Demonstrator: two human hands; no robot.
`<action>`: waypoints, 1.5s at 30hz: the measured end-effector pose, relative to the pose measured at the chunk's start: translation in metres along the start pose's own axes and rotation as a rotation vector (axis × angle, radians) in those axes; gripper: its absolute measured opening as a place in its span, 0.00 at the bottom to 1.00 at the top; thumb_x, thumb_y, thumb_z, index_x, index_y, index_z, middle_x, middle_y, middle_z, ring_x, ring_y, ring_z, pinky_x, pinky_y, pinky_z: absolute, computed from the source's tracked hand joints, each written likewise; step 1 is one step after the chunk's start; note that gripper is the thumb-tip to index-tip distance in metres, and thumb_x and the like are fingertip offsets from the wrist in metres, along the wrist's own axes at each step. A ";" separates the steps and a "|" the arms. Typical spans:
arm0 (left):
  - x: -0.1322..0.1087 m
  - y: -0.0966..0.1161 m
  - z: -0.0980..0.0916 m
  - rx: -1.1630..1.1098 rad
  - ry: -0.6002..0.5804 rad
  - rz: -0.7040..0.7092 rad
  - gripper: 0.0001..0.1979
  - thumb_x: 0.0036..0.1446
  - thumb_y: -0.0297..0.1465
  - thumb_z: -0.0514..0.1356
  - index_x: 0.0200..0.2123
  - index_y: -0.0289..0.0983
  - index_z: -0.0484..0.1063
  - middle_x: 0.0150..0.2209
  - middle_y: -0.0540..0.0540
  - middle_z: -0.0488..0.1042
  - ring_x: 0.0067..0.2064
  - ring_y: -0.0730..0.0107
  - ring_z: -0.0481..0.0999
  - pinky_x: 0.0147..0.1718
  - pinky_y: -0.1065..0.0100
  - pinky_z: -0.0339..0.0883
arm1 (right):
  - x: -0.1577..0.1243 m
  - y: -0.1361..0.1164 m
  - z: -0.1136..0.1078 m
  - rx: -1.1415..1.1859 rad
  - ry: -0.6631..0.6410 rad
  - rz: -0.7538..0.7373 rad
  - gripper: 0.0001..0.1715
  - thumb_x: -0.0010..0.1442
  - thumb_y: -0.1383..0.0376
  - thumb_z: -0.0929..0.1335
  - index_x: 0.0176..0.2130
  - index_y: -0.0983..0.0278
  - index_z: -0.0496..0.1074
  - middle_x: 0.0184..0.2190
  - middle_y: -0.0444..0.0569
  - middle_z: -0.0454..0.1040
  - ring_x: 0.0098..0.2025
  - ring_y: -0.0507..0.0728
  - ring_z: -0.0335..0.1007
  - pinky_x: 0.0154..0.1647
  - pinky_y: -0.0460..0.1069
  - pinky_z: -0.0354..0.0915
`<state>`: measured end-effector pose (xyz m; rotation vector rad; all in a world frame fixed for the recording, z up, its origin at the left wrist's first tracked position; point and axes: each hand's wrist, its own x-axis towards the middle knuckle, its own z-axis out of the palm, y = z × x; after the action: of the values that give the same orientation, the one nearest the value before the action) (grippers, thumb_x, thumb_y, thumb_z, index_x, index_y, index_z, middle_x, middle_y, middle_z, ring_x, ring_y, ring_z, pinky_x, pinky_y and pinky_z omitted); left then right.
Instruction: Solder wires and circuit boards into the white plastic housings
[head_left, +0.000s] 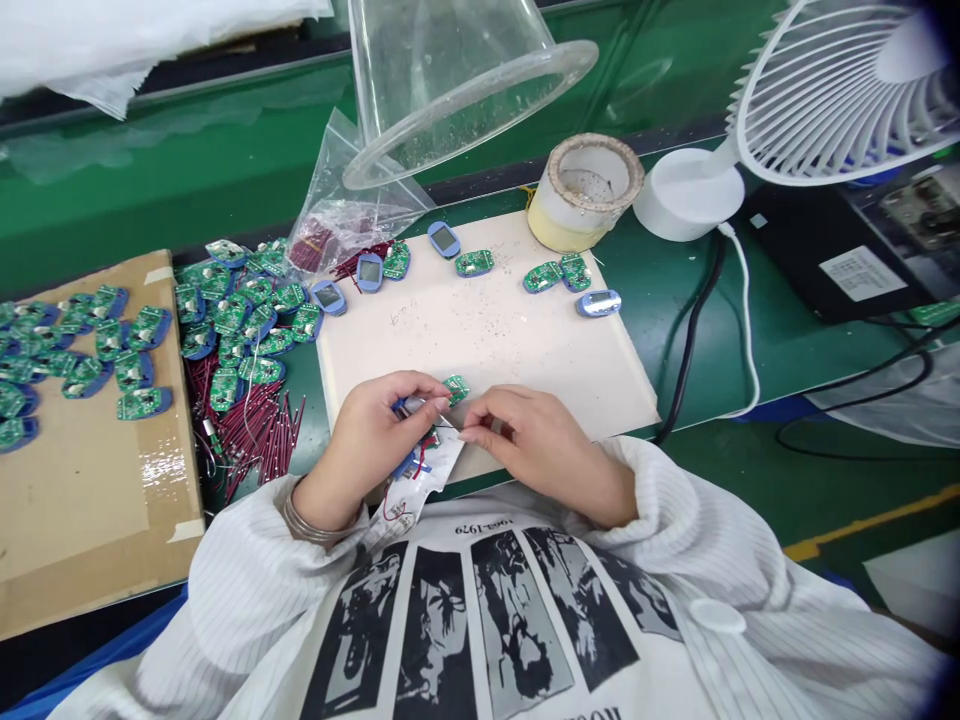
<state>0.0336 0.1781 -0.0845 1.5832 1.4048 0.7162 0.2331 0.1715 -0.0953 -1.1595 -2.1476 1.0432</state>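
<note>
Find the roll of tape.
In the head view, the roll of tape stands upright at the far right edge of the cream work mat, just left of the white fan base.

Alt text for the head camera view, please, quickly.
Seen from above, the left hand pinches a small blue-edged part beside a green circuit board, with the right hand close by. More boards lie on a cream mat and a cardboard sheet.
</note>
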 end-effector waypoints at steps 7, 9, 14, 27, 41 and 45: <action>-0.001 -0.001 0.001 -0.163 -0.027 -0.061 0.05 0.55 0.33 0.64 0.33 0.37 0.76 0.33 0.49 0.78 0.35 0.71 0.74 0.37 0.69 0.67 | 0.000 -0.002 0.004 0.130 0.192 -0.024 0.02 0.60 0.70 0.69 0.35 0.64 0.71 0.38 0.47 0.69 0.36 0.52 0.67 0.29 0.45 0.64; -0.001 -0.001 0.000 -0.205 -0.024 -0.083 0.06 0.55 0.33 0.64 0.33 0.37 0.76 0.32 0.48 0.77 0.35 0.71 0.74 0.37 0.69 0.67 | 0.000 0.001 0.007 0.180 0.208 0.027 0.03 0.59 0.70 0.70 0.34 0.63 0.71 0.36 0.46 0.70 0.34 0.51 0.67 0.27 0.44 0.64; -0.002 -0.001 -0.002 -0.285 -0.048 -0.132 0.08 0.55 0.35 0.64 0.34 0.36 0.75 0.34 0.46 0.77 0.37 0.69 0.74 0.38 0.67 0.67 | 0.004 0.009 0.009 0.245 0.197 0.104 0.03 0.60 0.70 0.69 0.34 0.63 0.72 0.34 0.45 0.73 0.34 0.52 0.68 0.29 0.45 0.63; -0.002 -0.001 -0.002 -0.246 -0.072 -0.120 0.08 0.55 0.35 0.63 0.34 0.36 0.75 0.34 0.45 0.79 0.37 0.68 0.76 0.38 0.67 0.70 | 0.017 0.009 0.005 0.278 0.188 0.069 0.04 0.61 0.67 0.68 0.33 0.62 0.71 0.34 0.46 0.72 0.36 0.52 0.68 0.29 0.45 0.63; -0.002 0.002 0.002 -0.198 -0.026 -0.091 0.07 0.56 0.34 0.63 0.33 0.37 0.74 0.32 0.48 0.76 0.34 0.70 0.73 0.35 0.69 0.68 | 0.009 -0.004 0.004 0.048 0.285 -0.105 0.04 0.64 0.69 0.66 0.36 0.62 0.70 0.38 0.49 0.72 0.43 0.56 0.69 0.44 0.51 0.67; -0.002 0.005 0.001 -0.191 -0.033 -0.070 0.06 0.53 0.33 0.64 0.32 0.37 0.75 0.32 0.47 0.77 0.35 0.69 0.75 0.36 0.68 0.69 | 0.014 0.002 0.007 0.175 0.248 0.051 0.02 0.62 0.69 0.67 0.35 0.63 0.70 0.31 0.44 0.73 0.32 0.51 0.69 0.31 0.45 0.65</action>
<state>0.0357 0.1760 -0.0804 1.3854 1.3206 0.7555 0.2214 0.1809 -0.1001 -1.1970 -1.8078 1.0272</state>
